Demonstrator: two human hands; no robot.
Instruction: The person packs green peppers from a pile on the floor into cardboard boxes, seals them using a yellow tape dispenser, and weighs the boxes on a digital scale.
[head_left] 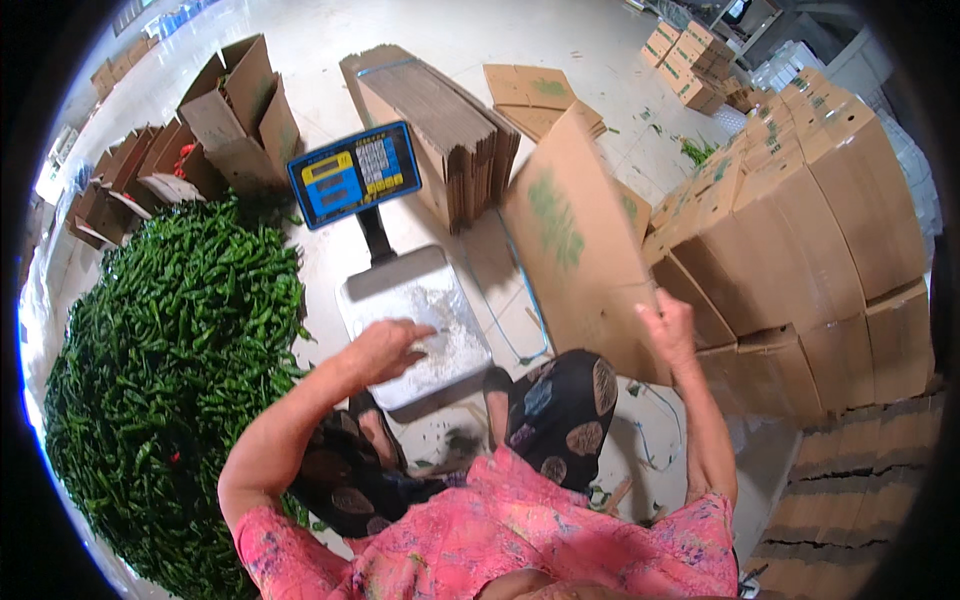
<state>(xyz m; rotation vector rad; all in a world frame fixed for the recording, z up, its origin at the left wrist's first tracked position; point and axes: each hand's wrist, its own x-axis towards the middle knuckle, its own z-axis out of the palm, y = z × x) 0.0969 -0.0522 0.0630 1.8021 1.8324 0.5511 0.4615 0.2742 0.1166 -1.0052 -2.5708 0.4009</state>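
Note:
My right hand (pixel 668 325) grips the near right edge of a flat cardboard box (pixel 580 240) with a green print, holding it upright and tilted beside the scale. Over the metal pan of a platform scale (pixel 408 295) hovers my left hand (pixel 393 350), its fingers apart and nothing in them. The scale's blue and yellow display (pixel 355 175) stands on a post at the pan's far side. Pale residue is smeared across the pan. To the left spreads a large heap of green peppers (pixel 170 400).
A bundle of folded cartons (pixel 430 130) stands beyond the scale, with more flat cardboard (pixel 540 95) behind it. Stacked closed boxes (pixel 790 230) rise on the right. Open cartons (pixel 225 110) line the far left. A blue strap (pixel 525 290) lies on the floor.

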